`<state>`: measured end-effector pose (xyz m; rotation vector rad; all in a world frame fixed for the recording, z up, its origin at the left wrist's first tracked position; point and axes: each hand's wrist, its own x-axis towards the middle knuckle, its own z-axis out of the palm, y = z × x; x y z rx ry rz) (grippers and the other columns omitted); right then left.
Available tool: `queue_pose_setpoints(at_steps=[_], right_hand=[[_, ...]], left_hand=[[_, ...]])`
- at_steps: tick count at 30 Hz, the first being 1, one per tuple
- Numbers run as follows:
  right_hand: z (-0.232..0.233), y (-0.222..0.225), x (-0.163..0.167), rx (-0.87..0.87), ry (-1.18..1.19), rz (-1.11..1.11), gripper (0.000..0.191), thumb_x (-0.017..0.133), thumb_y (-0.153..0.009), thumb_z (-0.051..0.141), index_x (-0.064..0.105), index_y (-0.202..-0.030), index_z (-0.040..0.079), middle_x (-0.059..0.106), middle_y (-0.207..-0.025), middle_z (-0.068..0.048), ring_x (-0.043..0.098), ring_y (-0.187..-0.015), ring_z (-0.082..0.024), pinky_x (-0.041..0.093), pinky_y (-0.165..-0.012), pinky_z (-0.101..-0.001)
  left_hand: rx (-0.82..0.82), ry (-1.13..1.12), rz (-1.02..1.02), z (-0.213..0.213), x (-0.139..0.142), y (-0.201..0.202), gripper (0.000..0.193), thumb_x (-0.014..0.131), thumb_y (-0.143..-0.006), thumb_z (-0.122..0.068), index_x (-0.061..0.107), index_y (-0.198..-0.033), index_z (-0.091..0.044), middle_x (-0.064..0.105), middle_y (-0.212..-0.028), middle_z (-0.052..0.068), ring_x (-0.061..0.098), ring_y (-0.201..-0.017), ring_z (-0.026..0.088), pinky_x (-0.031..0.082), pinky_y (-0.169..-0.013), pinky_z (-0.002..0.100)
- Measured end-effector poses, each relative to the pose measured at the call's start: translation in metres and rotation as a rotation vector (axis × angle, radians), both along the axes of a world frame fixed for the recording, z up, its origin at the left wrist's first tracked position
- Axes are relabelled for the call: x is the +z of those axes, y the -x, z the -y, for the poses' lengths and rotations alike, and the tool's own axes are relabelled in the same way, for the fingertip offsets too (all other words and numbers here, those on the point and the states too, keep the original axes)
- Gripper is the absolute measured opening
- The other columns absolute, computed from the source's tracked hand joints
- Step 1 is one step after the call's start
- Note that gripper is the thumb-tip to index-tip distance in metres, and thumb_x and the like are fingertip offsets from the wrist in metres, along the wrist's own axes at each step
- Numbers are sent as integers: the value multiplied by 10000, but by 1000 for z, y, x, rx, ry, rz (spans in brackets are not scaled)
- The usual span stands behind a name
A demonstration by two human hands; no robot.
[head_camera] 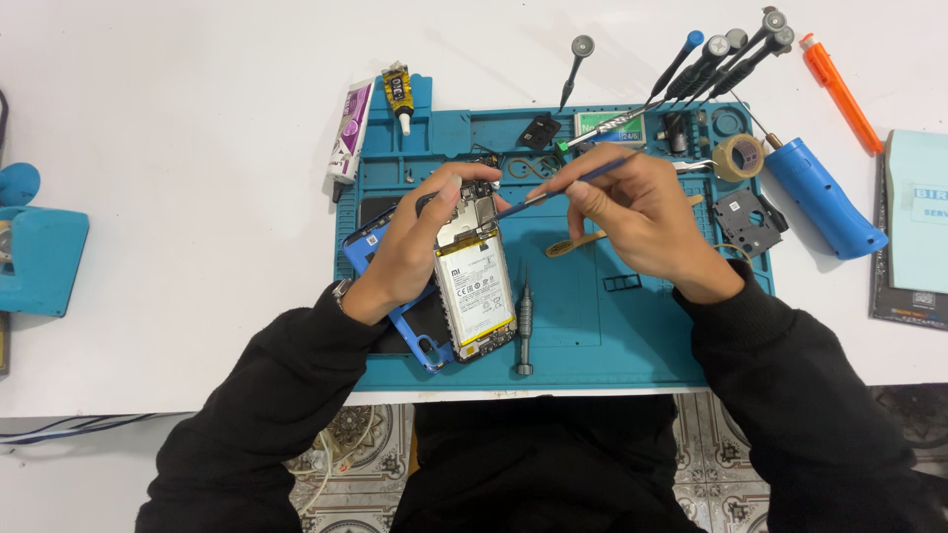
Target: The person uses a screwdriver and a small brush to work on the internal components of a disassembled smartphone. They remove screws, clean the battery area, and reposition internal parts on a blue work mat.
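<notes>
An opened phone (477, 286) with its white battery showing lies tilted on a teal work mat (592, 336). My left hand (420, 242) grips the phone's upper left side, fingers curled over its top end. My right hand (637, 202) holds a thin blue-handled tool (553, 190) like a pen, its tip pointing at the phone's top edge. Under the phone lies a blue back cover (367, 252).
A grey screwdriver (525, 326) lies on the mat beside the phone. Several screwdrivers (726, 54), a tape roll (739, 156), a blue cylindrical tool (825, 202), an orange tool (839, 89) and glue tubes (397, 94) sit along the back. A teal holder (39, 257) stands at left.
</notes>
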<state>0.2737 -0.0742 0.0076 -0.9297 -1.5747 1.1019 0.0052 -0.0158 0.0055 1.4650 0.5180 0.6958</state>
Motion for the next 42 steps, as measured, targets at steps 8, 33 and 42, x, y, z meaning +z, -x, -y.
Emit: queue_pose_setpoints(at_steps=[8,33,42], right_hand=[[-2,2,0,5,65,-12,162,518,-1105,164,616,-1140,40,718,-1080,-102,680,-763,-124,575,-663,-253],[-6,9,4,-158,323,-104,238,559,-1073,236,653,-1102,20,720,-948,-102,629,-688,-91,565,-657,-240],[-7,2,-1,-223,244,-189,192,566,-1093,188,646,-1056,17,718,-929,-103,610,-664,-84,505,-600,-228]], left_hand=[[-4,-11,-39,1,3,3,530,359,-1092,-430,538,-1400,-38,682,-1174,95,671,-998,124,546,-877,271],[5,-5,-26,0,0,2,504,360,-1099,-398,552,-1385,-31,686,-1137,95,684,-954,118,574,-838,270],[-26,13,5,1,1,1,485,356,-1108,-366,520,-1406,-20,707,-1156,123,695,-970,130,588,-850,283]])
